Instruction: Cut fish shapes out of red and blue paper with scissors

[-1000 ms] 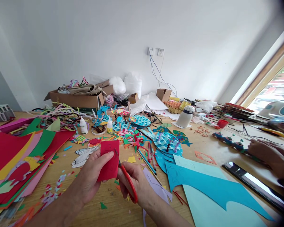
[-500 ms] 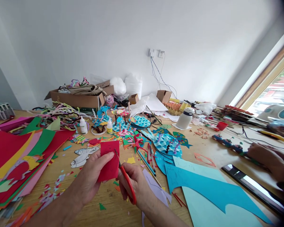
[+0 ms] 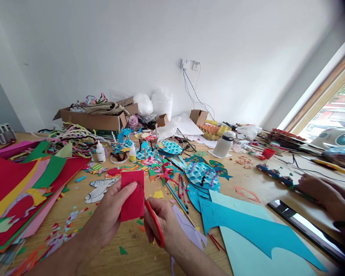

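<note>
The red paper (image 3: 132, 195) is held upright above the surface (image 3: 132, 253), pinched btw thumb & fingers of the left hand (image 3: 109, 218). The scissors (image 3: 154, 226) are gripped by the right hand (image 3: 163, 222), fingers curled through the red loops, blades set into the sheet's right edge. Risk: the left thumb lies close to the blades, so a nick is possible. If pinched loosely, the sheet could be twisted & torn.
</note>
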Tool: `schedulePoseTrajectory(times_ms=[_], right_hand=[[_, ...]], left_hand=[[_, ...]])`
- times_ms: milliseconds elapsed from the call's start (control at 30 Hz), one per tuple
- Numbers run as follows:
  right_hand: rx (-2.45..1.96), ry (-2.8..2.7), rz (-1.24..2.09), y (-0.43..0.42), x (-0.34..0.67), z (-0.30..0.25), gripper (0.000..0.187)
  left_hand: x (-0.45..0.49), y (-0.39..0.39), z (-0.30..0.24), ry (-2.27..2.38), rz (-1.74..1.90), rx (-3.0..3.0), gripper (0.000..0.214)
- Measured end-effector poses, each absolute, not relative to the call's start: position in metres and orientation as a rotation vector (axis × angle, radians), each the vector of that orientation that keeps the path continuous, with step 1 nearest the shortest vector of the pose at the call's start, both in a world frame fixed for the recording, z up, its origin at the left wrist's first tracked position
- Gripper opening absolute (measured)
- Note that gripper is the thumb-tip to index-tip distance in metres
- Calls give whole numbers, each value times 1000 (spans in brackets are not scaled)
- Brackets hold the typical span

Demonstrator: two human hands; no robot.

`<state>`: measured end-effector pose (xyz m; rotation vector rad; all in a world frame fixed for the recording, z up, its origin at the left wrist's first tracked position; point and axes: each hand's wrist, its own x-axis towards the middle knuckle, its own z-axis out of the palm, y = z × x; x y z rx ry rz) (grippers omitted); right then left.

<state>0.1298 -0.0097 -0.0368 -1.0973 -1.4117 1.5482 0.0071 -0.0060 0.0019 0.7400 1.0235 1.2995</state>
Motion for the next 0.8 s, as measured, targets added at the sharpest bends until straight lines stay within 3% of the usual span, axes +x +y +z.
schedulePoseTrajectory(times_ms=[200,800], right_hand=[[-1110,-1447,1547,-11,131,-35,48],[-1090,-1506,1526,-13,135,-29,56]], left_hand=[[5,-5,3,1043,1287,768,15],[7,-5,6,1079,1278,791,18]])
